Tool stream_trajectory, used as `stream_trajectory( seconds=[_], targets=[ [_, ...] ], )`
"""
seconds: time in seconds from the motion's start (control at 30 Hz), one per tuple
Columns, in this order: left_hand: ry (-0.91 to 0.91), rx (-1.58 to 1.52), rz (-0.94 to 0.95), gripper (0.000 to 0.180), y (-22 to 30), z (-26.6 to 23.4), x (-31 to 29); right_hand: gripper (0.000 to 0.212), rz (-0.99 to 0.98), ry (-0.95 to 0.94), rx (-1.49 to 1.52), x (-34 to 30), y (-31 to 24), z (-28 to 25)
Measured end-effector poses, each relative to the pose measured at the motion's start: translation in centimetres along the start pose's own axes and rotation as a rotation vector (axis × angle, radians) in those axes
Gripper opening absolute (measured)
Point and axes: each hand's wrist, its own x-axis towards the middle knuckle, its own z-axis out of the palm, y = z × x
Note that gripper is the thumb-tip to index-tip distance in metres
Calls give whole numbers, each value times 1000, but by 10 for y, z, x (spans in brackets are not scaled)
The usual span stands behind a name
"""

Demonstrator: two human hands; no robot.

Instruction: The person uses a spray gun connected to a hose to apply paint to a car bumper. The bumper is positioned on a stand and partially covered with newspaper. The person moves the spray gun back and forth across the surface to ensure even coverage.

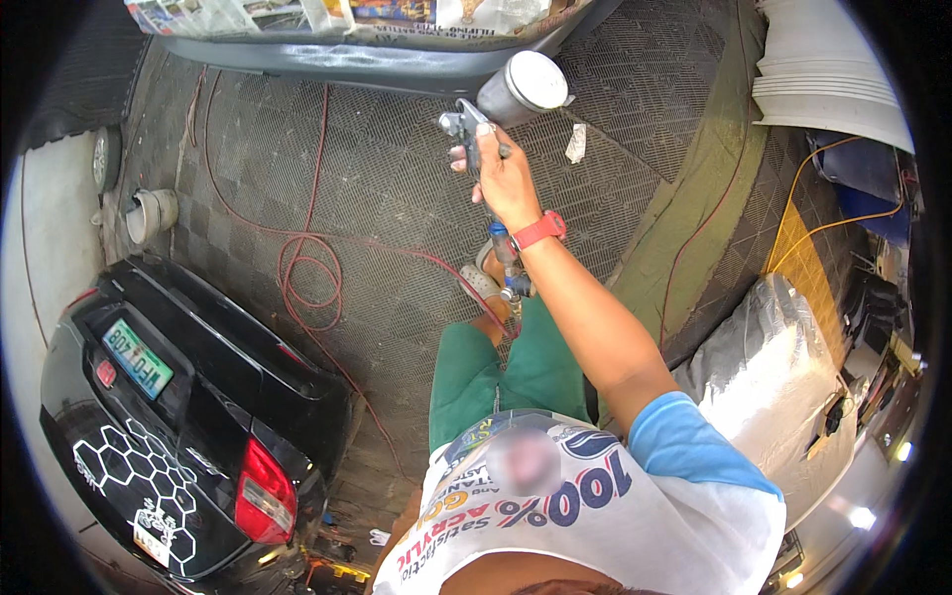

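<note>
My right hand (508, 186) is closed around the grip of a metal spray gun (462, 123), with a red watch (539, 230) on that wrist. A silver paint cup (508, 99) with a whitish lid is attached to the gun, close to the lower edge of a dark grey car bumper (327, 58). Below the grip hangs an air fitting with a small filter (504, 254), and a red air hose (421, 256) runs from it across the floor. My left hand is out of sight; only a bit of that arm shows beside my shirt.
Newspaper (297, 18) covers the surface above the bumper. A black car (213, 397) stands at the left, near a whitish bucket (152, 216). Loops of red hose lie on the dark matting (397, 159). A silver-covered panel (764, 367) and an orange cord (793, 213) are at the right.
</note>
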Motion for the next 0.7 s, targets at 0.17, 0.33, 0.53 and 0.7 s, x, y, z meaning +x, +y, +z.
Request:
stream_trajectory(
  seconds=[0.17, 0.33, 0.53, 0.7],
  targets=[
    [73, -46, 33, 40, -2, 47, 27, 54, 21, 48, 44, -1, 11, -12],
    [178, -30, 74, 40, 33, 87, 54, 55, 27, 99, 15, 24, -6, -66],
    [319, 90, 152, 40, 128, 114, 136, 66, -66, 107, -72, 75, -34, -180],
    [452, 196, 258, 40, 206, 117, 245, 70, -181, 114, -122, 128, -46, -288]
  ],
)
